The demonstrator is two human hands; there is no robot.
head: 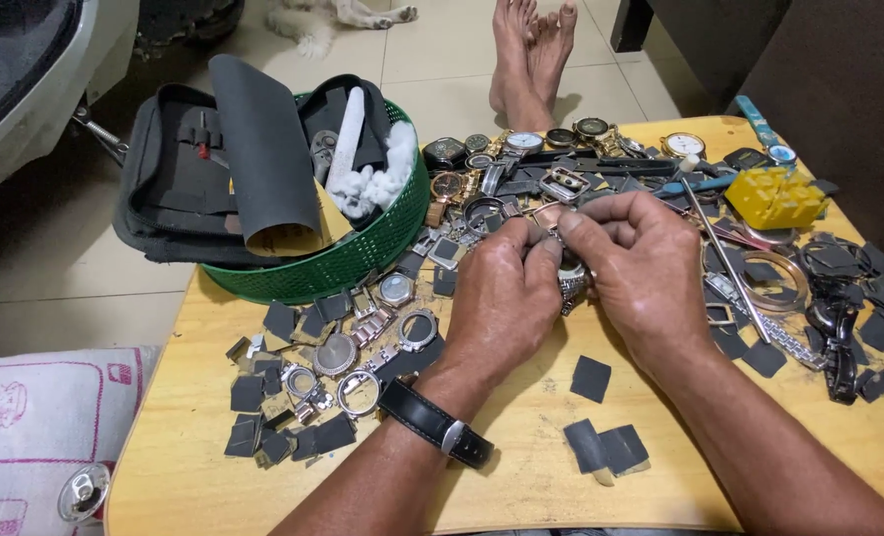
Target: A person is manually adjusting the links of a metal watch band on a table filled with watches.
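Pinching together above the middle of the wooden worktop [521, 467], both hands meet on a small metal watch [572, 279]; the left hand [506, 298], a black strap on its wrist, closes thumb and forefinger on the watch's upper edge; the right hand [640, 268] curls its fingers [601, 213] over the same piece from the other side, grasping it too; the watch's steel band shows just below, between the two palms. A green round basket [363, 260] sits at the far left corner, holding a dark sheet rolled into a tube [263, 149] and white cotton; a yellow block-shaped tool [774, 197] lies far right; dark square scraps [606, 447] litter the near side; loose watch cases [338, 352] lie left.
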